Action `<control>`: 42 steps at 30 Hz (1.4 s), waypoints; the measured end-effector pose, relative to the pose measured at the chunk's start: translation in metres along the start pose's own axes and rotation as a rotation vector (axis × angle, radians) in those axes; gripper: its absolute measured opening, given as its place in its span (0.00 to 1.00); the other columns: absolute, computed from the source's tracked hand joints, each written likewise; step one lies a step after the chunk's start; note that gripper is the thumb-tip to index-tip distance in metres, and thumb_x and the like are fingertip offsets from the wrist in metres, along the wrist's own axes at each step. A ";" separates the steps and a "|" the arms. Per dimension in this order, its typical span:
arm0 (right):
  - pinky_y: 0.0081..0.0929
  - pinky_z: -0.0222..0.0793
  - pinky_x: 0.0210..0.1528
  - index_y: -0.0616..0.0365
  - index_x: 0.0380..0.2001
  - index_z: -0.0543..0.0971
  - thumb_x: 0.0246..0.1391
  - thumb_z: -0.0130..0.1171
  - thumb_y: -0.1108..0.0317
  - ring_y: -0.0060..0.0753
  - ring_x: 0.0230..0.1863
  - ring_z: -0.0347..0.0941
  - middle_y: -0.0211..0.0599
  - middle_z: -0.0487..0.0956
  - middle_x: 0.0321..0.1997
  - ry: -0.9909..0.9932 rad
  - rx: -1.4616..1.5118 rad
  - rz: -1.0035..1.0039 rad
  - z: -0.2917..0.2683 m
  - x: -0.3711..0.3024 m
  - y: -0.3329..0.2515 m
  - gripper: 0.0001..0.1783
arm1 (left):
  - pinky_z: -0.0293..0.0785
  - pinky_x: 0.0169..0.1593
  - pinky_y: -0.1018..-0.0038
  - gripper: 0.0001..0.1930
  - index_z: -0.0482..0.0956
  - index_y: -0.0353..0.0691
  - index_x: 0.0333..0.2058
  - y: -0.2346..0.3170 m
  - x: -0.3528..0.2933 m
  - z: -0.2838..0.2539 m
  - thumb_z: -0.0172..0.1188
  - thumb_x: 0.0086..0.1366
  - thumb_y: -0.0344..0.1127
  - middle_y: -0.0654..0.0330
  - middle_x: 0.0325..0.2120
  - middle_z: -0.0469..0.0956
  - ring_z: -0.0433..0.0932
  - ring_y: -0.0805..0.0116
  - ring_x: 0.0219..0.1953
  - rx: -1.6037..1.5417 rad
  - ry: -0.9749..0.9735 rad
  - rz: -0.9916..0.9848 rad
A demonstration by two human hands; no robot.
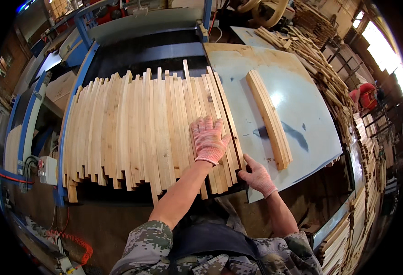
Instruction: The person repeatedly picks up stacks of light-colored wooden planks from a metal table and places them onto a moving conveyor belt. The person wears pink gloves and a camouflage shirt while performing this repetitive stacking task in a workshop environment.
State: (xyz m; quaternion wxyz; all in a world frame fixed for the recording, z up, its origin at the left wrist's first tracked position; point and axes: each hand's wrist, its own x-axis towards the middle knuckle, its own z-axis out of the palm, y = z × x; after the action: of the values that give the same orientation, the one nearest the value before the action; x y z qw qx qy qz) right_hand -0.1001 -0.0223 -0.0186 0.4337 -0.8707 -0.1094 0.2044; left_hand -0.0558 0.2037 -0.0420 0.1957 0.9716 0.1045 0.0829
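A row of long, pale wooden strips (135, 123) lies side by side on a dark machine bed, their near ends uneven. My left hand (209, 140), in a pink-and-white knit glove, rests flat across the strips toward the right side, fingers stretched out. At the near end of the rightmost strip (229, 121) is my right hand (258, 178), also gloved. Its thumb and index finger are apart and their tips meet the strip's outer side; its other fingers are partly hidden. To the right, a small bundle of wooden strips (270, 119) lies on a pale metal sheet table.
The metal sheet table (318, 133) adjoins the bed on the right. Blue machine framing (75, 96) borders the bed at left. Heaped wood strips (318, 68) and further stacks (359, 215) stand at right. A person in red (364, 97) is far right. A coiled orange hose (84, 250) hangs lower left.
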 end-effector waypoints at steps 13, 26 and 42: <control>0.51 0.79 0.45 0.55 0.73 0.72 0.57 0.62 0.72 0.57 0.41 0.82 0.52 0.82 0.41 0.603 -0.639 -0.285 -0.034 -0.051 0.038 0.38 | 0.40 0.82 0.48 0.37 0.72 0.45 0.72 -0.017 -0.001 -0.015 0.64 0.69 0.57 0.45 0.78 0.60 0.52 0.42 0.81 -0.195 -0.051 0.021; 0.50 0.75 0.59 0.56 0.77 0.66 0.55 0.64 0.71 0.60 0.56 0.79 0.55 0.79 0.56 0.578 -0.746 0.046 -0.061 -0.006 0.089 0.45 | 0.50 0.80 0.49 0.48 0.60 0.37 0.76 -0.423 -0.177 -0.265 0.71 0.64 0.52 0.39 0.74 0.64 0.59 0.37 0.77 0.550 0.817 -0.448; 0.45 0.72 0.66 0.52 0.79 0.60 0.47 0.71 0.49 0.54 0.64 0.75 0.51 0.78 0.61 0.547 -0.781 0.308 -0.074 0.042 0.036 0.57 | 0.62 0.74 0.58 0.37 0.68 0.27 0.70 -0.530 -0.280 -0.342 0.64 0.73 0.49 0.40 0.70 0.72 0.70 0.45 0.71 0.345 0.634 -0.761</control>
State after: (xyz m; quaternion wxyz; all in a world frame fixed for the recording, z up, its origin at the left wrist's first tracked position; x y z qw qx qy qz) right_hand -0.0285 -0.0815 -0.0186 0.0529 -0.9958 0.0699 -0.0260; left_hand -0.4859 0.7401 0.0248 0.0077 0.8103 0.5161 0.2775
